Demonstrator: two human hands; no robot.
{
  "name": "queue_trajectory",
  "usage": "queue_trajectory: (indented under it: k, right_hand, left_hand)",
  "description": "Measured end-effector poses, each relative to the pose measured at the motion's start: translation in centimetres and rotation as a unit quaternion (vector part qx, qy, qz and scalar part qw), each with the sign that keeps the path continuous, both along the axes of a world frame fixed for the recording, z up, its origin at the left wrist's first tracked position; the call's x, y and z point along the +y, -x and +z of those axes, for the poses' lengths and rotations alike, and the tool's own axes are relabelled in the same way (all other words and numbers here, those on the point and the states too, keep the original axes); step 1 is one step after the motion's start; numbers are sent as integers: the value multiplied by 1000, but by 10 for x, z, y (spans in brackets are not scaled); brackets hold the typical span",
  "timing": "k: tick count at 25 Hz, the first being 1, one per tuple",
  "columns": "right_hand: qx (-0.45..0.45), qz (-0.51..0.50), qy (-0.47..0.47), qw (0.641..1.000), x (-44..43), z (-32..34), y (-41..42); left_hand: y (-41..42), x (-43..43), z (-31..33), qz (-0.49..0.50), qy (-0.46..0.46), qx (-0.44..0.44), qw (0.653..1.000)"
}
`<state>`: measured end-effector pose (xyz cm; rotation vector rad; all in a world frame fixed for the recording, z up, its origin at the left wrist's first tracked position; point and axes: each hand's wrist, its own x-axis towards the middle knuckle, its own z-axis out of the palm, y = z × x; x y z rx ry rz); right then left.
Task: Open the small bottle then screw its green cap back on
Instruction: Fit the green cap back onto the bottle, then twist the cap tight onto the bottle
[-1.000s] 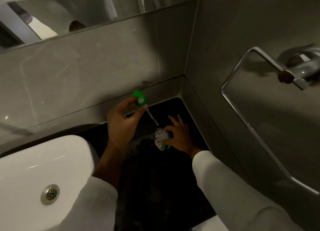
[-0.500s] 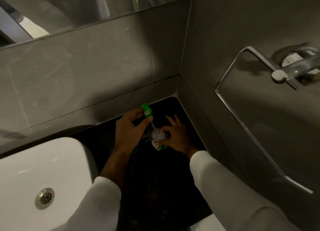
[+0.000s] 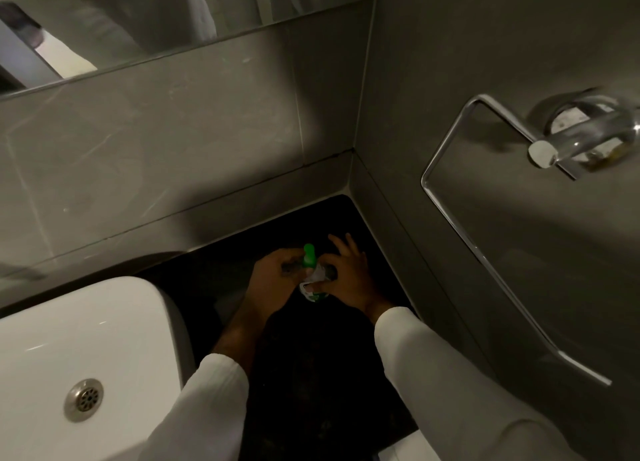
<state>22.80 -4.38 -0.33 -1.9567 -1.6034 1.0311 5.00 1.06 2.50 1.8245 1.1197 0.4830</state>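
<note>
A small clear bottle [image 3: 314, 286] with a white and green label stands on the black counter [image 3: 311, 374] near the corner of the grey walls. My right hand [image 3: 346, 273] grips the bottle's body from the right, thumb and forefinger around it, other fingers spread. The green cap [image 3: 309, 255] sits on top of the bottle's neck, its thin stem hidden inside. My left hand [image 3: 273, 280] pinches the cap from the left. Both arms wear white sleeves.
A white basin [image 3: 131, 322] with a metal drain [image 3: 83, 395] lies at the lower left, close beside my left forearm. A chrome towel rail [image 3: 485, 253] juts from the right wall. A mirror [image 3: 173, 21] runs above the back tiles.
My left hand has brought the green cap down from above the bottle, its stem has slid inside, and the cap now sits on the neck. My right hand has stayed on the bottle.
</note>
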Motion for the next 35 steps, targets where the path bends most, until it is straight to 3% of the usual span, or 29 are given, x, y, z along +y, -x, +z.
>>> queue_trajectory:
  k: [7, 12, 17, 21, 25, 29, 35]
  right_hand:
    - [-6, 1, -2, 1000, -3, 0, 1]
    - [-15, 0, 3, 1000, -4, -1, -1]
    - [-12, -6, 1, 1000, -3, -3, 4]
    - [-18, -6, -4, 1000, -4, -6, 2]
    - [-15, -13, -5, 1000, -5, -7, 5]
    - [-15, -17, 1, 1000, -7, -7, 0]
    - [-3, -24, 0, 1000, -8, -4, 4]
  left_hand:
    - [-9, -5, -1, 48, -86, 13, 995]
    - [-6, -8, 6, 19, -8, -41, 999]
    - [-10, -15, 0, 119, -19, -32, 992]
    - [-8, -13, -6, 60, 30, -76, 995]
    - [-10, -16, -5, 119, -16, -36, 992]
    - [-7, -13, -5, 25, 25, -61, 998]
    - [-8, -16, -7, 63, 24, -41, 997]
